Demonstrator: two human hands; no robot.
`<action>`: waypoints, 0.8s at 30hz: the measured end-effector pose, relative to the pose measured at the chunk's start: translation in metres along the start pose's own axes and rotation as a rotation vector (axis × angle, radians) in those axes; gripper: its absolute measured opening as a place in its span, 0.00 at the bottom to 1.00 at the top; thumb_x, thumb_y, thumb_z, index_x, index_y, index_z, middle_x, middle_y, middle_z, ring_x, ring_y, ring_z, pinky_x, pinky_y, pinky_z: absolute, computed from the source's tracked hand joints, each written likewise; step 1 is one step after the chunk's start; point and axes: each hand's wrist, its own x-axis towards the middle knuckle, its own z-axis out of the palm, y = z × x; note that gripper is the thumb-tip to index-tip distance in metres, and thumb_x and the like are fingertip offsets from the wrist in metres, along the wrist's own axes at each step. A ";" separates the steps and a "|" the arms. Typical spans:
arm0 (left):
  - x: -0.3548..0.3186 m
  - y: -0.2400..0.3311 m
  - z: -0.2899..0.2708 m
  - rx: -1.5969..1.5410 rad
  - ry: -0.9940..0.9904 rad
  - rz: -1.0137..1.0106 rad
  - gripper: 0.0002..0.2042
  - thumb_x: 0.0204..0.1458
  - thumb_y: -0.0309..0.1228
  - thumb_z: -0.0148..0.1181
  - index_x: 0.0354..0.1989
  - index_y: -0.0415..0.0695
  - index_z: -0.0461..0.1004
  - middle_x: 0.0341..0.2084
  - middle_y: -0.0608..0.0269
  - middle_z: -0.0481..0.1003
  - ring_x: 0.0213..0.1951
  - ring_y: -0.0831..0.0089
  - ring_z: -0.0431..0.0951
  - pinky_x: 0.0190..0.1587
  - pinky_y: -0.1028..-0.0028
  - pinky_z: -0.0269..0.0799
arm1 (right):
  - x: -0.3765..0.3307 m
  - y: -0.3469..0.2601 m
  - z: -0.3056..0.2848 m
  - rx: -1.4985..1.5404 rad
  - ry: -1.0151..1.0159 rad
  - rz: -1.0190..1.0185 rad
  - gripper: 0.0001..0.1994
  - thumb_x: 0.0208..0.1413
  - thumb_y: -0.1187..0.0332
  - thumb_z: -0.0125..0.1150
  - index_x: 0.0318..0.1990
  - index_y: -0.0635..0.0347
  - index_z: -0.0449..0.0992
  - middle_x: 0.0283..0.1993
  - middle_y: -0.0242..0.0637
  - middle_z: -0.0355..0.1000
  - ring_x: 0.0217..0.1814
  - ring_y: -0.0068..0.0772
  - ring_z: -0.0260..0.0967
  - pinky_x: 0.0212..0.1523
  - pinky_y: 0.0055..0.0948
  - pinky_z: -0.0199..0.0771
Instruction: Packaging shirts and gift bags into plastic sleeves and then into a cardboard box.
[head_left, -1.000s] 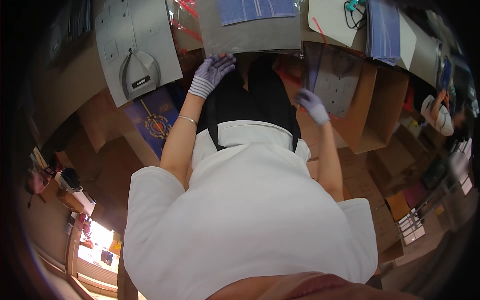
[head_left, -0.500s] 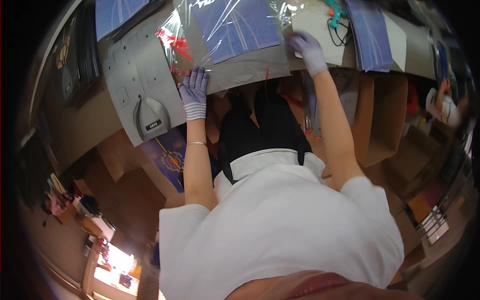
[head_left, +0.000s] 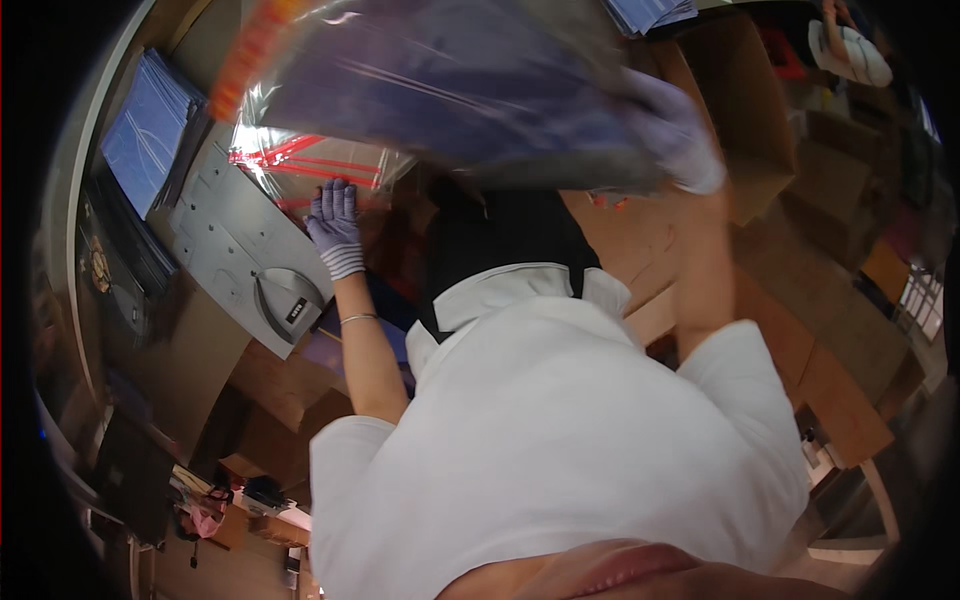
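Film-covered panel up over bench, R. hand at its edge

R. hand (head_left: 672,130) is blurring, but seems to be gripping the R edge of the film-covered panel (head_left: 450,90); exact finger positions can't be told. Panel is hanging tilted above the lap, close to the cam. L. hand (head_left: 337,222) is lying open, fingers extended, grasping nothing visible; fingertips are meeting, or nearly meeting, the red-striped clear plastic (head_left: 315,155).

Step (my read): panel is being held up and handled from one side. Next move is prob. calling for a firm R grip and L support at the other end, so film isn't slipping or creasing.

Writing: red-orange marking (head_left: 240,65) is showing on the film's L end, too smeared to read. Grey panel (head_left: 235,220), L of the L. hand, is carrying a small dark label (head_left: 298,310) w/ light characters; not copying. Dark sheets nearby are showing a gold emblem (head_left: 100,262), no legible text. Blue sheets (head_left: 150,130) are lying beyond, w/ pale lines only.
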 end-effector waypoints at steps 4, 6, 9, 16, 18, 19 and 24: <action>0.011 0.001 0.009 0.085 -0.023 -0.078 0.25 0.57 0.44 0.26 0.51 0.35 0.57 0.53 0.42 0.57 0.56 0.48 0.57 0.58 0.52 0.53 | -0.088 0.042 -0.141 -0.370 -0.152 -0.069 0.10 0.40 0.84 0.50 0.33 0.64 0.70 0.32 0.35 0.63 0.35 0.27 0.62 0.38 0.20 0.63; 0.006 0.008 0.006 0.122 0.003 -0.092 0.24 0.57 0.44 0.28 0.51 0.35 0.56 0.54 0.42 0.56 0.56 0.48 0.57 0.58 0.53 0.53 | -0.086 0.067 -0.161 -0.871 -0.233 0.136 0.10 0.41 0.79 0.53 0.34 0.61 0.73 0.35 0.37 0.70 0.38 0.32 0.67 0.39 0.28 0.67; -0.006 0.028 -0.022 0.438 -0.229 -0.075 0.16 0.56 0.33 0.31 0.49 0.37 0.56 0.53 0.47 0.58 0.54 0.55 0.60 0.59 0.64 0.54 | -0.023 0.108 -0.133 -1.782 -0.663 0.327 0.10 0.46 0.70 0.49 0.34 0.54 0.77 0.35 0.37 0.73 0.40 0.37 0.70 0.39 0.35 0.67; -0.020 0.031 0.044 1.724 0.142 0.361 0.28 0.39 0.39 0.59 0.49 0.38 0.61 0.33 0.51 0.71 0.34 0.60 0.73 0.40 0.69 0.68 | 0.043 0.342 -0.031 -1.819 -1.129 -0.074 0.13 0.48 0.67 0.44 0.34 0.54 0.77 0.41 0.40 0.72 0.46 0.39 0.67 0.50 0.43 0.56; -0.024 0.068 0.038 1.965 0.349 0.431 0.29 0.39 0.41 0.59 0.49 0.39 0.61 0.35 0.52 0.70 0.36 0.59 0.72 0.42 0.67 0.67 | 0.061 0.347 0.017 -1.811 -1.131 -0.209 0.13 0.47 0.68 0.44 0.34 0.55 0.77 0.41 0.40 0.72 0.47 0.38 0.66 0.51 0.43 0.55; -0.025 0.082 0.037 2.189 0.498 0.495 0.30 0.39 0.42 0.59 0.50 0.39 0.61 0.37 0.52 0.69 0.38 0.58 0.70 0.43 0.66 0.66 | 0.070 0.351 0.032 -1.837 -1.223 -0.275 0.13 0.47 0.67 0.44 0.34 0.55 0.77 0.40 0.39 0.72 0.48 0.37 0.66 0.51 0.43 0.55; 0.003 0.089 0.035 2.445 0.554 0.292 0.26 0.37 0.45 0.58 0.45 0.43 0.66 0.40 0.53 0.67 0.41 0.59 0.69 0.43 0.63 0.66 | 0.088 0.378 0.028 -1.878 -1.229 -0.330 0.13 0.48 0.65 0.45 0.37 0.49 0.77 0.39 0.33 0.73 0.47 0.36 0.65 0.48 0.43 0.58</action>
